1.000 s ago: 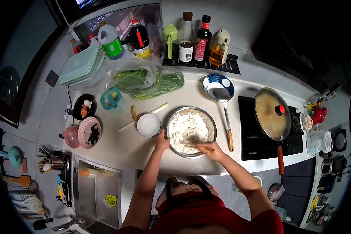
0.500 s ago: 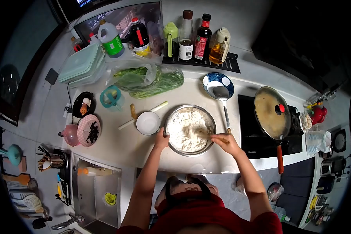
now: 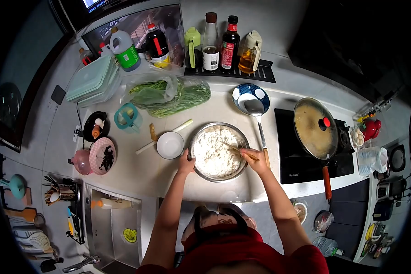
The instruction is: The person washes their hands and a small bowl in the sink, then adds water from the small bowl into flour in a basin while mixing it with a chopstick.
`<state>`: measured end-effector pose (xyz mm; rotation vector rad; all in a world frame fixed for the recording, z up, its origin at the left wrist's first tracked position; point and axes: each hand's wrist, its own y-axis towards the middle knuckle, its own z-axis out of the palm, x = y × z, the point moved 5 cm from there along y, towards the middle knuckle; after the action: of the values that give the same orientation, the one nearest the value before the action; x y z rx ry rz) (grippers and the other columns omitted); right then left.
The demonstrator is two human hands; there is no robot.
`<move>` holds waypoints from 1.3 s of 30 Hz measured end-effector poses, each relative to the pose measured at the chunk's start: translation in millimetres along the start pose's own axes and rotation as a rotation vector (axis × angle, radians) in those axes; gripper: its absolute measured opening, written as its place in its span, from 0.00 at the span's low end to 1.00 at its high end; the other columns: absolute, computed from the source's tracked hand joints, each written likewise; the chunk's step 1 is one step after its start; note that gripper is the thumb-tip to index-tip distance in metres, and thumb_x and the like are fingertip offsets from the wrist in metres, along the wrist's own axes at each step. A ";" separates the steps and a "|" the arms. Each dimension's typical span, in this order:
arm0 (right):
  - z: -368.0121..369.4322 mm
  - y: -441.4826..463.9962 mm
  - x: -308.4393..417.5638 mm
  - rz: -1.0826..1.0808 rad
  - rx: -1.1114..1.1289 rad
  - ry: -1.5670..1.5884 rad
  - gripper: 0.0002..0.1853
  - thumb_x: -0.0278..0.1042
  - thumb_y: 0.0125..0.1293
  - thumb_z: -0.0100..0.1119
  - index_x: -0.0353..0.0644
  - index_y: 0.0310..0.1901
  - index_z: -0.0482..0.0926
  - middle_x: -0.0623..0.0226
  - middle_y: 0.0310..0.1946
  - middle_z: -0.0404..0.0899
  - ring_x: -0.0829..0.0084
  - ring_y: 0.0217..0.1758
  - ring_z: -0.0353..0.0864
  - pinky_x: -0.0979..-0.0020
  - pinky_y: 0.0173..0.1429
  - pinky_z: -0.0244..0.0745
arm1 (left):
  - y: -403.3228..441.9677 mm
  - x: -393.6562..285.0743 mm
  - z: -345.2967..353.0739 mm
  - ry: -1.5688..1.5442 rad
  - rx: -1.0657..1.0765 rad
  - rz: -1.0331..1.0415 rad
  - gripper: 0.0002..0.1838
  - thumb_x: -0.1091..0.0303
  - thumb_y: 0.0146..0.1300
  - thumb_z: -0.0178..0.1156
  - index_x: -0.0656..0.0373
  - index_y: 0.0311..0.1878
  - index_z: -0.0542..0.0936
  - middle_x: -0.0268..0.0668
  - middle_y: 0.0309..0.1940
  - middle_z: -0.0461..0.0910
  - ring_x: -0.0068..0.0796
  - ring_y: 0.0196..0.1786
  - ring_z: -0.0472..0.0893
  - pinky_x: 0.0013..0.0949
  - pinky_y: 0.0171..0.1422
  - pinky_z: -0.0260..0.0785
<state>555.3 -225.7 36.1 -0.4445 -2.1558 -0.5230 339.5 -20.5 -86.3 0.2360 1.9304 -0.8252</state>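
Note:
A metal mixing bowl holds a lumpy, floury white dough mixture. My left hand grips its left rim, thumb towards the top edge. On the opposite side, my right hand is closed around wooden chopsticks, whose tips reach into the flour. A small white bowl sits just left of the mixing bowl. Beside it lie a pale scallion stalk and a piece of ginger.
A lidded pan is on the black stove at right. A spatula rests on a blue patterned bowl. Bagged greens lie behind; bottles line the wall. A pink plate stands left, above the sink.
The chopsticks have moved within the bowl, and my right hand has shifted slightly left and up. My left hand keeps its hold on the rim. The whole view has shifted slightly.

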 end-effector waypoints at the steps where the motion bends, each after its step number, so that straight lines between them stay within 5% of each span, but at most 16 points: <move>1: 1.3 -3.1 2.2 0.016 -0.019 0.003 0.08 0.29 0.55 0.62 0.36 0.37 0.81 0.56 0.33 0.81 0.63 0.34 0.81 0.71 0.39 0.76 | 2.3 3.3 -0.2 -0.005 -0.004 0.018 0.33 0.76 0.54 0.58 0.60 0.64 0.60 0.48 0.49 0.73 0.40 0.36 0.81 0.36 0.22 0.78; 6: -17.1 -30.0 38.3 -0.035 0.094 -0.096 0.08 0.30 0.57 0.61 0.36 0.36 0.81 0.57 0.32 0.81 0.65 0.33 0.81 0.71 0.37 0.76 | -3.2 -0.1 0.2 -0.028 -0.025 0.038 0.33 0.75 0.54 0.58 0.60 0.64 0.60 0.49 0.47 0.74 0.39 0.32 0.81 0.36 0.20 0.77; 11: 33.8 -53.9 38.9 -0.184 0.321 0.022 0.08 0.30 0.59 0.58 0.38 0.38 0.81 0.58 0.37 0.81 0.63 0.39 0.81 0.69 0.45 0.76 | 1.8 6.2 1.4 -0.031 0.005 0.038 0.33 0.75 0.54 0.58 0.59 0.65 0.59 0.48 0.46 0.75 0.37 0.31 0.81 0.35 0.21 0.77; 17: 12.0 -6.2 -19.0 0.034 -0.028 0.118 0.08 0.28 0.59 0.59 0.36 0.39 0.81 0.57 0.33 0.81 0.70 0.34 0.80 0.74 0.39 0.75 | -2.4 3.5 0.2 -0.060 -0.016 0.006 0.34 0.75 0.55 0.58 0.58 0.65 0.58 0.46 0.44 0.76 0.36 0.32 0.81 0.36 0.21 0.77; 26: -26.5 -26.8 30.6 0.192 0.476 0.203 0.11 0.28 0.58 0.61 0.36 0.42 0.80 0.57 0.40 0.81 0.69 0.42 0.81 0.73 0.47 0.75 | -3.0 -0.8 1.9 -0.065 -0.007 -0.015 0.34 0.76 0.54 0.58 0.57 0.65 0.59 0.45 0.48 0.74 0.37 0.34 0.80 0.36 0.21 0.77; 33: -26.9 0.0 -4.6 -0.084 0.125 -0.025 0.06 0.25 0.57 0.59 0.36 0.37 0.81 0.57 0.32 0.81 0.63 0.33 0.82 0.71 0.40 0.77 | 1.2 7.1 1.0 -0.122 -0.022 -0.086 0.34 0.76 0.54 0.58 0.55 0.65 0.59 0.45 0.50 0.73 0.36 0.34 0.81 0.36 0.21 0.77; 39: -49.8 -6.1 46.6 0.031 0.161 -0.108 0.05 0.23 0.57 0.58 0.34 0.35 0.80 0.58 0.31 0.81 0.65 0.32 0.82 0.72 0.39 0.77 | -6.8 -0.8 -0.3 -0.035 -0.059 -0.004 0.32 0.75 0.54 0.58 0.56 0.64 0.60 0.44 0.46 0.75 0.34 0.31 0.81 0.35 0.21 0.77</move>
<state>558.5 -250.3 100.0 -0.4244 -2.2702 -0.3112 336.4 -25.2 -82.5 0.1815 1.9201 -0.7691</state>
